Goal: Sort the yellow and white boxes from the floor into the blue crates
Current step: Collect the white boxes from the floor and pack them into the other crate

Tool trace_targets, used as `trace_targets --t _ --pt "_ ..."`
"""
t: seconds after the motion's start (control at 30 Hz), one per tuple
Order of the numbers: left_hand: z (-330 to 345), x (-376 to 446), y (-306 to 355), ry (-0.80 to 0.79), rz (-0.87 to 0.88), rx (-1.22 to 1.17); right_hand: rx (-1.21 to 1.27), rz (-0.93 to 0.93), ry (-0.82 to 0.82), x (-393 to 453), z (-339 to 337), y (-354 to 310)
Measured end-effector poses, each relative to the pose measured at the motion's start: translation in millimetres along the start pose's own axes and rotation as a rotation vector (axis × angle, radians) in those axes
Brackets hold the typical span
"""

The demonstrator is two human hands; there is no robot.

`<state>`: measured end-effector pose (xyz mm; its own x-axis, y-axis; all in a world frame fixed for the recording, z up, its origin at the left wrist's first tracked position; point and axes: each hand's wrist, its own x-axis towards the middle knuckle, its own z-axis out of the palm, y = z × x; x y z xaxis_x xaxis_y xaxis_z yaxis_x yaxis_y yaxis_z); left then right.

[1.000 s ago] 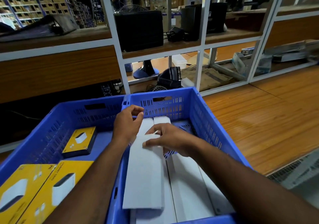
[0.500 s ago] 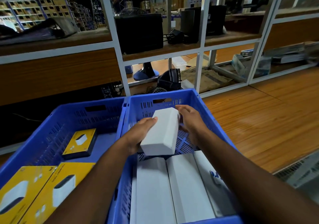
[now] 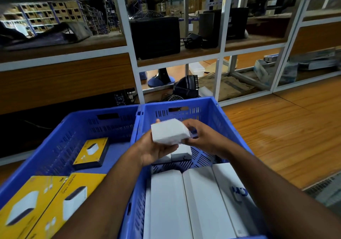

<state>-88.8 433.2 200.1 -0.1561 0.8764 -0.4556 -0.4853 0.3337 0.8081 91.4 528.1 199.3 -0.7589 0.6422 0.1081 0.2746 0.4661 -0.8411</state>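
Both hands hold a small white box [image 3: 168,131] above the far half of the right blue crate [image 3: 219,117]. My left hand [image 3: 156,149] cups it from below and the left. My right hand [image 3: 201,137] grips its right end. Long white boxes [image 3: 184,202] lie side by side in the near part of that crate, and another small white box [image 3: 180,153] lies under the held one. The left blue crate [image 3: 55,146] holds yellow boxes: two at the near left [image 3: 46,202] and a smaller one [image 3: 91,153] further back.
White-framed shelving [image 3: 129,50] with black equipment stands right behind the crates. A wooden floor [image 3: 286,128] stretches to the right. A grating [image 3: 324,187] lies at the near right.
The long white box now lies flat in the right crate. Both hands have lifted a small white box, then tilted and turned it above the crate's far half.
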Motion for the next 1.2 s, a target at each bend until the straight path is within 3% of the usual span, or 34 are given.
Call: trace_targets --t 0.13,0.3,0.53,0.63,0.77,0.97,1.13,1.2 --pt "2.8 7.0 -4.8 0.178 0.088 0.327 0.241 0.186 0.034 -3.3 -0.1 -7.7" --pt "7.1 6.0 -6.8 0.181 0.124 0.411 0.285 0.412 0.077 -0.1 3.2 -3.0" --pt "6.4 7.1 -7.8 0.176 0.127 0.398 0.246 0.418 0.066 2.0 3.3 -1.9" --pt "3.6 8.2 -4.1 0.119 0.111 0.223 0.289 0.310 0.037 1.4 -0.5 0.5" --pt "3.0 4.4 -0.3 0.021 0.105 0.073 0.093 0.139 0.074 6.7 1.2 3.5" --pt "2.0 9.7 -3.0 0.163 0.281 0.140 0.467 0.415 0.149 1.9 4.7 -13.4" --pt "-0.4 15.5 -7.0 0.211 0.347 0.245 0.339 0.398 -0.028 -1.7 16.5 -15.2" --pt "-0.8 17.3 -9.0 0.189 0.357 0.315 0.341 0.413 0.009 1.1 23.7 -9.3"
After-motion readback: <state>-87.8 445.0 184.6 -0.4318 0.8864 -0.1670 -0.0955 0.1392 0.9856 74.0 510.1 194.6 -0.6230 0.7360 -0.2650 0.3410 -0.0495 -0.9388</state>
